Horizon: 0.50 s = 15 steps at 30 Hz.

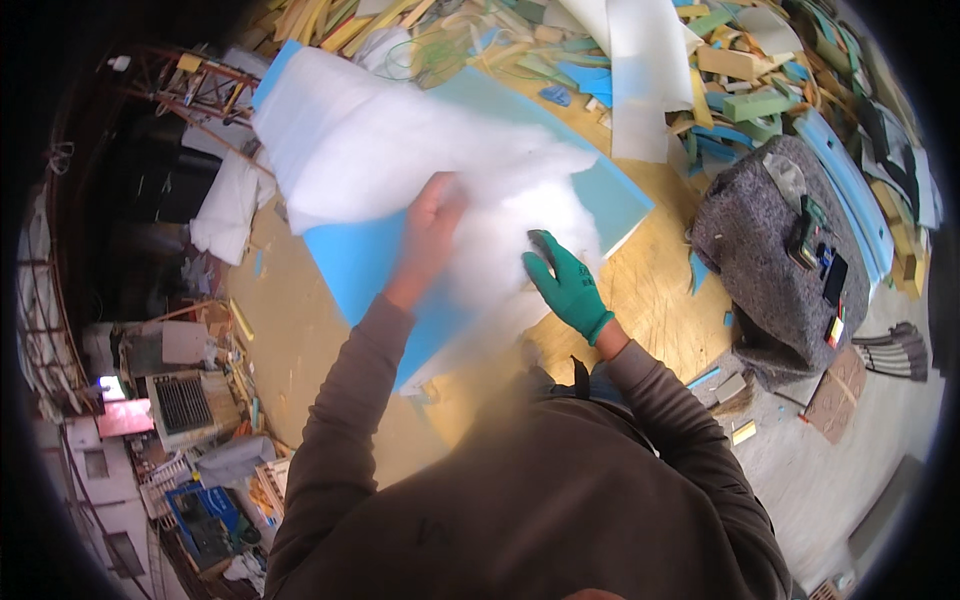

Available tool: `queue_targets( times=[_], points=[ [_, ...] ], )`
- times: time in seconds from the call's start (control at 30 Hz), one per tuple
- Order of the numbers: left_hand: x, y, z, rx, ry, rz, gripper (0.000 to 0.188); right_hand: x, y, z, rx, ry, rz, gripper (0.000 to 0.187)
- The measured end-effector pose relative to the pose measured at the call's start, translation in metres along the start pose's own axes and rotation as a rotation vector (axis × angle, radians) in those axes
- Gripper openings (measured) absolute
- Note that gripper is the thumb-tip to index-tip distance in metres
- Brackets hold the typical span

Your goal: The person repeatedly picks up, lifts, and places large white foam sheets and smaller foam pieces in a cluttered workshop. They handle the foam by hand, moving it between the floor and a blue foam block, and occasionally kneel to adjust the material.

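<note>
White fluffy batting [380,150] lies spread over a blue foam sheet [355,262]. A loose end of it bunches up between my two hands. My bare left hand [432,222] is at the left side of this bunch, and motion blurs its fingers, so their grip is unclear. On my right hand [572,288] is a green work glove. Its thumb and fingers are apart and rest against the right side of the batting. A grey-green foam panel [615,195] shows beneath the batting on the right.
Foam offcuts [745,105] in several colours pile up along the table's far side, with a white strip [640,90] draped over them. To the right, a grey felt-covered block [740,230] carries small tools. The yellowish table [300,330] extends to my left.
</note>
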<state>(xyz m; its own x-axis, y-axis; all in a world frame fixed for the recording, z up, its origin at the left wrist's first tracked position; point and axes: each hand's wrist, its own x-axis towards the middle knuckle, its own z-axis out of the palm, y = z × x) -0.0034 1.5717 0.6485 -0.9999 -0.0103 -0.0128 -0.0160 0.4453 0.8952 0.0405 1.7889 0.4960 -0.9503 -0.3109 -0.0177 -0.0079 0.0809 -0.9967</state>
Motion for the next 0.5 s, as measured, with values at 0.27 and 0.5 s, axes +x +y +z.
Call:
queue_targets(
  times=[0.27, 0.5],
  points=[
    [-0.001, 0.100, -0.022, 0.327, -0.016, 0.468, 0.028, 0.004, -0.065, -0.102, -0.056, 0.346, -0.249, 0.061],
    [-0.048, 0.081, -0.029, 0.730, -0.315, 0.499, 0.043, 0.033, -0.065, -0.104, -0.729, 0.032, -0.656, 0.083]
  ],
)
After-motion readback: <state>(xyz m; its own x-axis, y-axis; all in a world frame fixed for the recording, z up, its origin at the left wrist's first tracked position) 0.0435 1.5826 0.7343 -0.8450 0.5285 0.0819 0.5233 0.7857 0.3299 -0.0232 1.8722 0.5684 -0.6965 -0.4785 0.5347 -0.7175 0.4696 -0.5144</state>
